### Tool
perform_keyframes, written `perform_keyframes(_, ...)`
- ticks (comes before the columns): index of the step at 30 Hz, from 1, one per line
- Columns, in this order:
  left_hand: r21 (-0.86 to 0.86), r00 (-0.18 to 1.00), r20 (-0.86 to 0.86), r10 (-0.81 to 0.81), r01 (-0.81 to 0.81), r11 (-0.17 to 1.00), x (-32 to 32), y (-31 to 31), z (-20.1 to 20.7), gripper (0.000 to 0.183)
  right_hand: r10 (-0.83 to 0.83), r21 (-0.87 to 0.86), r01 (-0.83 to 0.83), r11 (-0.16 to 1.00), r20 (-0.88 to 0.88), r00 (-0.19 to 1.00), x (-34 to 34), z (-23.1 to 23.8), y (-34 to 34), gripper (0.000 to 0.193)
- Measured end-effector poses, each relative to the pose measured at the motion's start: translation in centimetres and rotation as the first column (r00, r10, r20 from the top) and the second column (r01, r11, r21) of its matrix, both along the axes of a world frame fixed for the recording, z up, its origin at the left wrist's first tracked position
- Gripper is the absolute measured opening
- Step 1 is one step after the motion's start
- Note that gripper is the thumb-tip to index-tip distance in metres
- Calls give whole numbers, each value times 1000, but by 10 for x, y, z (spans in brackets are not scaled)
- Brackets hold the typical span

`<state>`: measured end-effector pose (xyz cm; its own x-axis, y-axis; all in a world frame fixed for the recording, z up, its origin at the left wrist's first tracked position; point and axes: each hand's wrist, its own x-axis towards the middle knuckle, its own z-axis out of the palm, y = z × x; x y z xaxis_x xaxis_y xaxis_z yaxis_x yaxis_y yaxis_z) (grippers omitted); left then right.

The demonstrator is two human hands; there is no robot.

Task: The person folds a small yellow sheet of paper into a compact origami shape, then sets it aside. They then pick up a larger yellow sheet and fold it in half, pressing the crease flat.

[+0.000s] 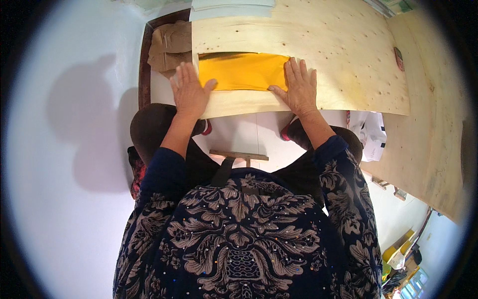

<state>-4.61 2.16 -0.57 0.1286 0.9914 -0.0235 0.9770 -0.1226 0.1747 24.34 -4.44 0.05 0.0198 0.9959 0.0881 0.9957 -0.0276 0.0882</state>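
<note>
A shiny golden-yellow rectangular sheet (241, 72) lies flat on a pale plywood board (343, 55), with a dark reflection along its far left edge. My left hand (190, 94) rests at the sheet's left end, fingers stretched out and the thumb reaching over its near left corner. At the opposite end lies my right hand (301, 89), also flat with fingers extended, its fingertips and thumb at the sheet's right edge. Neither hand grips anything. Whether other layers lie under the sheet cannot be seen.
Crumpled brown paper (171, 47) lies beside the board's left edge. Pale sheets (231, 7) are stacked at the back. A small red object (399, 59) sits near the board's right edge. A white bag (373, 137) is below on the right; a wooden stool (239, 155) shows between my legs.
</note>
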Motion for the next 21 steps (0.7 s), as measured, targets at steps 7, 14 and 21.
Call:
perform_keyframes(7, 300, 837, 311, -449, 362, 883, 69, -27, 39, 83, 0, 4, 0, 1000, -16, 1000, 3, -4, 0, 85)
perform_keyframes(14, 49, 845, 262, -467, 471, 881, 183, -23, 20, 77, -2, 46, 4, 999, -53, 999, 7, -12, 0, 73)
perform_keyframes(21, 115, 944, 224, -243, 222, 968, 133, -5, -8, 80, 25, 99, -16, 995, -88, 996, 4, -7, -1, 89)
